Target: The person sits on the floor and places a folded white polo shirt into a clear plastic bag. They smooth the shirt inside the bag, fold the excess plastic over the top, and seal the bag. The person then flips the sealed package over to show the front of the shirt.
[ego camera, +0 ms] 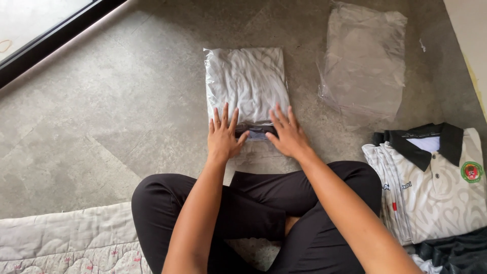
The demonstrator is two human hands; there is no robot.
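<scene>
Two hands: both lie flat, fingers spread, grasping nothing; they press on the near edge of a bagged shirt in the middle of the frame.
Left hand: palm down on the lower left corner of the bag, thumb pointing toward the dark band at the bag's mouth.
Right hand: palm down on the lower right corner, just beside the left, the two apart with the band between them.
Bagged shirt: a folded pale shirt inside a clear plastic bag, lying flat on the grey floor.
Risk at the bag: the slick plastic could slide under the palms, and trapped air could puff the bag and crease the fold.
Empty bags: clear plastic at upper right, well apart; a draught or a sleeve could shift them.
Shirt pile: folded collared shirts at right, near the right knee, which could nudge the stack askew.
Quilt: lower left, beside the left knee.
</scene>
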